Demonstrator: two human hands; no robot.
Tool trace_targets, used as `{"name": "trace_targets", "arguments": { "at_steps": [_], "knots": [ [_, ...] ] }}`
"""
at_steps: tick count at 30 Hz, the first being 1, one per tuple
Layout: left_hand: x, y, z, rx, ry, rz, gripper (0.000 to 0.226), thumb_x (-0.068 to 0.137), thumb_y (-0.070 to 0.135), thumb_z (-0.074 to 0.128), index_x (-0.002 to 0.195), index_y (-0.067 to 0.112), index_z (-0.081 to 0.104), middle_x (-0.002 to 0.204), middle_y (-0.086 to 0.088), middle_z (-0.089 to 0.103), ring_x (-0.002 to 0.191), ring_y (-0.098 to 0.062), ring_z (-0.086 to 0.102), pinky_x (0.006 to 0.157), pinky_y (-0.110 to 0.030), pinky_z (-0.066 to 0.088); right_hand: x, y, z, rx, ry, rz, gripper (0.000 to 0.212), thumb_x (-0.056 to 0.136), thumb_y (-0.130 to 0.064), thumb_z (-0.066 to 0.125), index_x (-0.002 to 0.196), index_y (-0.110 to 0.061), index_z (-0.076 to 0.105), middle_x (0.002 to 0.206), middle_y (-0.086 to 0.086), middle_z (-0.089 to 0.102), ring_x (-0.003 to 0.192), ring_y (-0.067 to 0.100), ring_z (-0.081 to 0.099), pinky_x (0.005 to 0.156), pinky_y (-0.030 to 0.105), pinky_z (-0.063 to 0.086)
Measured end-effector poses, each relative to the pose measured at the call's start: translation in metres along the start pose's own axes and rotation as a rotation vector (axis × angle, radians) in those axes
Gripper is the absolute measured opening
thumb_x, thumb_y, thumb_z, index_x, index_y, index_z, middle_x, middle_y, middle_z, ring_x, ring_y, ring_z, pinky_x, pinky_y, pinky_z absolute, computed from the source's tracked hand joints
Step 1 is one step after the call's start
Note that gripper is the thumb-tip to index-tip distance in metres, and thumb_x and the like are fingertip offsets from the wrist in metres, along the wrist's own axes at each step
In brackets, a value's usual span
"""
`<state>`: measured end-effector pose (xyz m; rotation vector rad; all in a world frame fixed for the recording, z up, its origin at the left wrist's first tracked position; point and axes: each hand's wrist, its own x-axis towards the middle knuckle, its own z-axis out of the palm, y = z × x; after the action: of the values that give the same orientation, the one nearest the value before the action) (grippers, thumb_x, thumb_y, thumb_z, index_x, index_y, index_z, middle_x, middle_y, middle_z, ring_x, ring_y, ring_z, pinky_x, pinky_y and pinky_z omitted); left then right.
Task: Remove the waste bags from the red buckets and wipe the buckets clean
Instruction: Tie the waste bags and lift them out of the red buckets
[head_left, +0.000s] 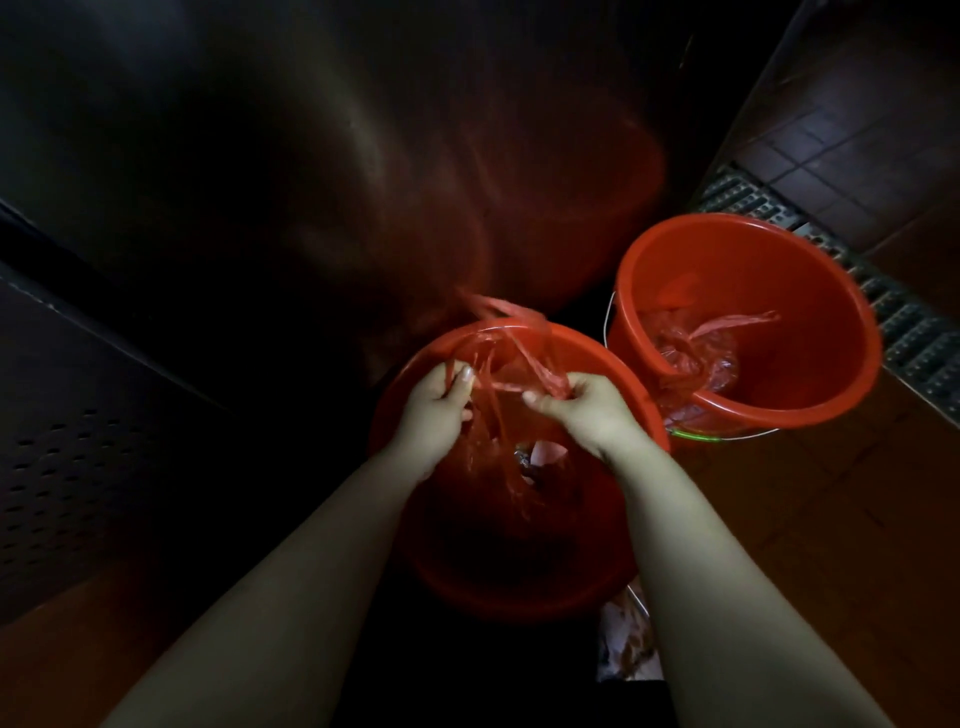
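Near red bucket (519, 582): stands directly below the person, lined with a thin red waste bag (498, 436) that has not yet been lifted out.
Bag contents: dim, but what looks like crumpled paper and dark scraps sits low in the film.
Bag handles (524, 358): two twisted strips gathered above the rim, stretched between the hands.
Left hand (436, 400): fingers curled, pinching one handle strip.
Right hand (587, 410): thumb and fingers clamped on the other strip, close beside the left.
Far red bucket (753, 270): touching the near one on its right side, holding a second waste bag (696, 358) already knotted, tails loose.
Handling: the film is light, soft and stretchy; it will likely sag and thin under its load, tear on anything sharp, and slip if wet.
Where to hold: both handles bunched together just above the contents, or at a knot, lifting straight up so the film clears the rim without snagging.
Surroundings: drain grate (909, 332) runs behind the far bucket; a dark perforated panel (78, 467) stands at left.
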<state>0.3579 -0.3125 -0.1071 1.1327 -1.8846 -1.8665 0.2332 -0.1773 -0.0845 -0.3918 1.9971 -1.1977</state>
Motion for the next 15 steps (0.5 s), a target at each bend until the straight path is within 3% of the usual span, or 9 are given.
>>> {"name": "trace_targets", "arguments": {
  "at_steps": [1,2,4,6,8,10,13,15],
  "knots": [
    [0.001,0.003,0.000,-0.051,0.038,0.004,0.023,0.101,0.030,0.043,0.106,0.018,0.063,0.103,-0.006,0.072,0.099,-0.023,0.068,0.093,-0.046,0.053,0.000,-0.001,-0.002,0.016,0.065,-0.006,0.009,0.082,-0.022,0.075,0.078,-0.015,0.070,0.075,0.004,0.073,0.069,0.025,0.068,0.072,0.040,0.055],
    [0.003,0.005,-0.002,-0.130,0.074,-0.009,0.025,0.103,0.027,0.040,0.105,0.016,0.062,0.100,-0.006,0.073,0.097,-0.021,0.069,0.093,-0.043,0.053,0.002,0.000,-0.008,0.056,0.084,0.008,0.012,0.089,-0.017,0.067,0.077,-0.015,0.069,0.066,-0.001,0.069,0.061,0.016,0.064,0.065,0.031,0.053],
    [0.009,0.008,-0.008,-0.335,0.092,-0.051,0.033,0.105,0.028,0.033,0.108,0.008,0.060,0.089,-0.008,0.074,0.092,-0.020,0.070,0.093,-0.038,0.052,0.001,0.001,-0.022,0.133,0.038,0.054,0.016,0.095,-0.014,0.057,0.083,-0.011,0.067,0.054,-0.001,0.060,0.046,0.014,0.053,0.053,0.026,0.044],
    [0.011,0.012,-0.014,-0.539,0.077,-0.116,0.031,0.104,0.032,0.034,0.106,0.011,0.057,0.069,-0.004,0.067,0.072,-0.018,0.068,0.088,-0.039,0.054,-0.002,0.002,-0.033,0.092,0.004,0.081,0.017,0.098,-0.016,0.054,0.091,-0.008,0.067,0.068,0.008,0.062,0.058,0.021,0.056,0.062,0.031,0.045],
    [0.011,0.019,-0.017,-0.633,0.080,-0.185,0.020,0.103,0.034,0.038,0.094,0.023,0.052,0.054,0.005,0.046,0.048,-0.008,0.048,0.066,-0.031,0.056,0.001,0.008,-0.036,0.015,0.042,0.072,0.018,0.098,-0.019,0.054,0.102,-0.009,0.068,0.090,0.011,0.067,0.083,0.024,0.063,0.080,0.034,0.049],
    [0.011,0.024,-0.019,-0.554,0.066,-0.186,0.015,0.103,0.032,0.040,0.091,0.027,0.048,0.052,0.008,0.034,0.041,-0.004,0.031,0.045,-0.019,0.032,0.000,0.008,-0.032,0.023,0.135,-0.024,0.013,0.097,-0.014,0.054,0.103,-0.012,0.065,0.100,0.007,0.068,0.095,0.020,0.063,0.085,0.027,0.047],
    [0.012,0.024,-0.020,-0.546,-0.054,-0.179,0.017,0.097,0.019,0.039,0.106,0.023,0.052,0.061,0.003,0.034,0.045,-0.006,0.028,0.048,-0.023,0.019,-0.001,0.011,-0.014,0.255,0.141,-0.049,0.019,0.096,-0.007,0.051,0.105,-0.012,0.067,0.095,0.002,0.073,0.093,0.016,0.067,0.090,0.025,0.050],
    [0.008,0.025,-0.020,-0.630,-0.172,-0.235,0.040,0.088,0.029,0.038,0.122,0.016,0.053,0.066,0.001,0.039,0.052,-0.009,0.030,0.054,-0.025,0.021,-0.001,0.012,-0.001,0.376,0.137,0.006,0.016,0.095,-0.006,0.050,0.096,-0.013,0.066,0.077,0.000,0.071,0.076,0.014,0.068,0.078,0.026,0.053]
  ]
}}
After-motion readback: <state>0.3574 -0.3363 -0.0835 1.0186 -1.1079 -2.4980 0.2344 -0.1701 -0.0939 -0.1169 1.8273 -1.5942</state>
